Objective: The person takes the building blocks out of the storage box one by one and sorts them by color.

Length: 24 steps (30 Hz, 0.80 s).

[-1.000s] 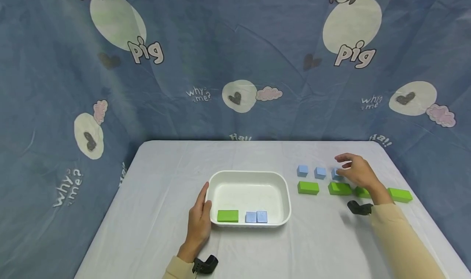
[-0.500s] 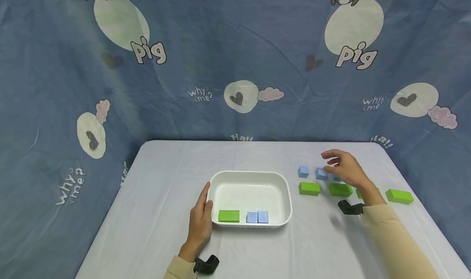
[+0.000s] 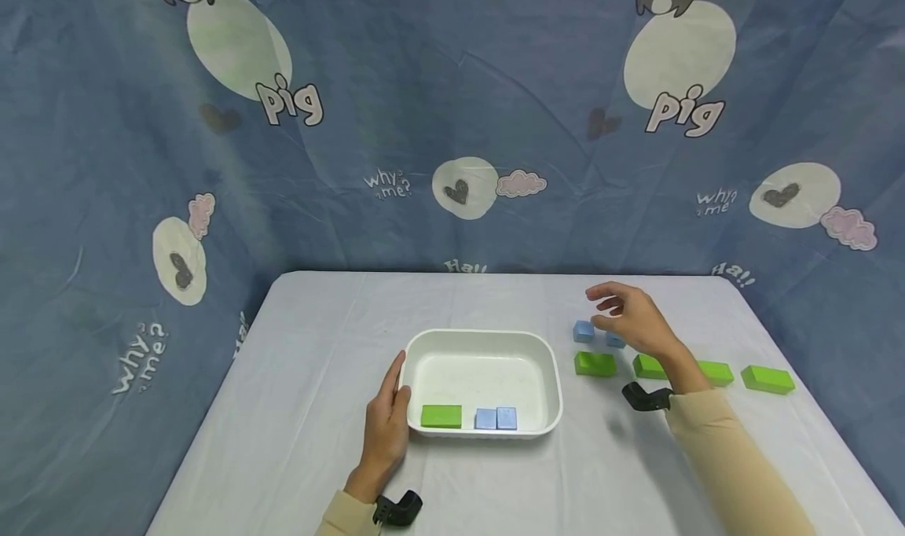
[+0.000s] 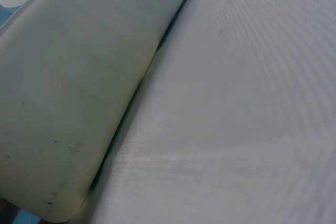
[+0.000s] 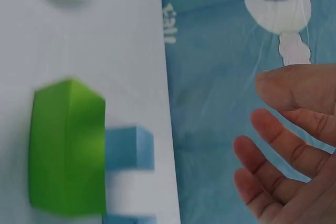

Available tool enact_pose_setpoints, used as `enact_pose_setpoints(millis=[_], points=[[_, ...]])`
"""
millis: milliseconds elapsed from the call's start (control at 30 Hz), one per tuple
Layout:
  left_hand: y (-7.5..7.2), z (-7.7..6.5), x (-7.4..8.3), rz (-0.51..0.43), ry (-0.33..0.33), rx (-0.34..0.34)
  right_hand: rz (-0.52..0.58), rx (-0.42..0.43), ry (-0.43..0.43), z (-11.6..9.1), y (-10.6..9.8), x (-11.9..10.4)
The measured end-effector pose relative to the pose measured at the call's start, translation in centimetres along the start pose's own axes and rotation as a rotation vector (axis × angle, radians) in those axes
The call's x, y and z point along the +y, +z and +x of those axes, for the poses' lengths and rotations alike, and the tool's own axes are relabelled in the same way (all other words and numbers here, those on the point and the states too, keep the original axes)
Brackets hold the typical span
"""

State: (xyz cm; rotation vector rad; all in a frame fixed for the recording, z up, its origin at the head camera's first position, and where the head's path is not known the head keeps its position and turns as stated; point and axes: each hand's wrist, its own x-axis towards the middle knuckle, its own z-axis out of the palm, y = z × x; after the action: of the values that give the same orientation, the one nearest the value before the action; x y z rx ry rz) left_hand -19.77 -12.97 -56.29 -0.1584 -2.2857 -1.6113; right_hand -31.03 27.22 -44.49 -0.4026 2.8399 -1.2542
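Observation:
My left hand (image 3: 382, 434) rests along the outer left side of a white tray (image 3: 488, 338), its index finger extended and thumb beside the rim. The tray's pale outer wall (image 4: 79, 87) fills much of the left wrist view. Inside lie a green block (image 3: 441, 416) and two light blue cubes, one of them the right-hand cube (image 3: 507, 418). My right hand (image 3: 636, 320) hovers over the row of blue cubes, fingers loosely curved and apart, holding nothing. Beneath its fingers are a left blue cube (image 3: 583, 332) and a partly covered blue cube (image 3: 615, 340).
A row of green blocks lies nearer me: a leftmost green block (image 3: 595, 364), a partly hidden green block (image 3: 649, 367), another green block (image 3: 717, 373) and a far-right green block (image 3: 767, 379). A white cloth (image 3: 283, 410) covers the table. A blue printed curtain (image 3: 396, 88) stands behind.
My right hand has moved left above the blue cubes, from the right one toward the left one. My left hand and the tray stay in place.

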Motion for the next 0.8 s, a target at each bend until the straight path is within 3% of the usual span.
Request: enact_pose_setpoints(millis=[800], points=[[-0.2, 0.0, 0.0, 0.000, -0.027, 0.010, 0.140, -0.032, -0.125, 1.8, 5.4, -4.8]])
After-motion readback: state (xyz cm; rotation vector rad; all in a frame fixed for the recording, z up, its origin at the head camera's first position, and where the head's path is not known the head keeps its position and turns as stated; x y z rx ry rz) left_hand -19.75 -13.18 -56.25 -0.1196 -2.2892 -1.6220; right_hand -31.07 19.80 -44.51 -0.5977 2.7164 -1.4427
